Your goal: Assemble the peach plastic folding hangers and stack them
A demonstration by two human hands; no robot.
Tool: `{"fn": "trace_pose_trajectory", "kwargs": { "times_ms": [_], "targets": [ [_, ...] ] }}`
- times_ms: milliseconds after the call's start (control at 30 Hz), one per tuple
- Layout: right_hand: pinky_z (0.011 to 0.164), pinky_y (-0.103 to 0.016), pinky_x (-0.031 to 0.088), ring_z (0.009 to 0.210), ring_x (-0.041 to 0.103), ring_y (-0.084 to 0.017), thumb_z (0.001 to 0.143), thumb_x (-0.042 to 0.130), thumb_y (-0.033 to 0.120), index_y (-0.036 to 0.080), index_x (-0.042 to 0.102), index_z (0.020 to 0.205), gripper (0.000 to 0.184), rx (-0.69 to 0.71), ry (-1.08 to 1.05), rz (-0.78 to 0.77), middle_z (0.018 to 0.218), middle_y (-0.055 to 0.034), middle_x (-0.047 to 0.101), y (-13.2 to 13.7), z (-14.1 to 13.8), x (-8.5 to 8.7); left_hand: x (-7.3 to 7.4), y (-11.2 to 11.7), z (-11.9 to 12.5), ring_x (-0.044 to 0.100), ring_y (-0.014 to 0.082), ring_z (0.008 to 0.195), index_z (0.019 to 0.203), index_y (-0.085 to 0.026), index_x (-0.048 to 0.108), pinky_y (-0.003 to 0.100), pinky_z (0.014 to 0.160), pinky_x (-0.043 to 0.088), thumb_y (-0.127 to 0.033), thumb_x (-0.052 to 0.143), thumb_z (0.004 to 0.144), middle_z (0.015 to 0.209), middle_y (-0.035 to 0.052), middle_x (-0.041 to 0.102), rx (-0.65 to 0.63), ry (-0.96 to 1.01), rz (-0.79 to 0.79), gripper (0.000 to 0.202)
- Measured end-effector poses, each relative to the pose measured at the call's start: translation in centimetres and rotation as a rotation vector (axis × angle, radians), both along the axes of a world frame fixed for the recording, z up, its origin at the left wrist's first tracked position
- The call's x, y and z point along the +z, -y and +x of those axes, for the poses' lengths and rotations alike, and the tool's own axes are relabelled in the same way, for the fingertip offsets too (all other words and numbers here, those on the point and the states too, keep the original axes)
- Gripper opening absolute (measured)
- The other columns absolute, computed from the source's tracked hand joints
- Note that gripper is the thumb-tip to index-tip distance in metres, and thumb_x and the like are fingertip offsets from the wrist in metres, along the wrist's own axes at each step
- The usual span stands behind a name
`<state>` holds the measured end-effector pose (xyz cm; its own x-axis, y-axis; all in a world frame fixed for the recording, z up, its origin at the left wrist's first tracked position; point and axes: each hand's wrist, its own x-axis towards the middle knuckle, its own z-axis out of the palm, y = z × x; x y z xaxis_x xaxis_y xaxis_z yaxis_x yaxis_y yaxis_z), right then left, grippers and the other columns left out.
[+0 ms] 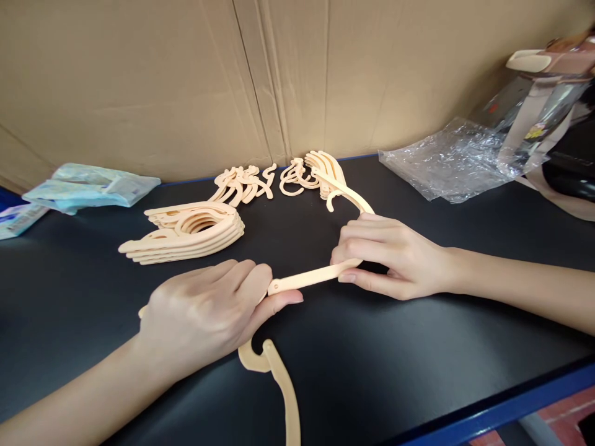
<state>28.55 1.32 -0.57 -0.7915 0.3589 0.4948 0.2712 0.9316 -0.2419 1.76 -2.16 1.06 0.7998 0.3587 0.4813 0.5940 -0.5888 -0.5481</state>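
Cream plastic parts, which look like folding clothes hangers, lie about on a black tabletop. My left hand (209, 306) is closed round one end of a hanger piece, its thumb pressed along the underside. From it a straight arm (309, 280) with a small hole runs across to my right hand (393, 254). The right fingers and thumb pinch the arm's far end. Beyond the right knuckles a curved, hook-ended part (356, 197) rises; whether it joins the arm is hidden. Below my left hand lies another hanger piece (287, 396), jointed and curved, cut off by the frame's bottom.
A stack of hanger bodies (186, 238) lies left of centre. Behind are loose hooks (242, 183) and a bundle of curved arms (325, 167). A tissue packet (93, 186) is at left; a clear plastic bag (446, 164) and a strapped bottle (548, 99) stand right. Cardboard (162, 80) closes the back.
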Motion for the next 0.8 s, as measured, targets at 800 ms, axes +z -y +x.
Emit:
{"fn": "trace_pose_trajectory", "kwargs": {
  "times_ms": [800],
  "targets": [
    [0.068,-0.026,0.037,0.067,0.047,-0.012,0.098,0.048,0.021,0.018,0.054,0.088,0.012,0.03,-0.08,-0.077,0.074,-0.0001,0.056,0.0,0.0,0.0,-0.9,-0.2,-0.3,0.043,0.0118,0.045,0.07,-0.02,0.049,0.028,0.045,0.024,-0.03,0.037,0.103,0.053,-0.0046,0.046,-0.077,0.12,-0.242,0.037]
  ]
}}
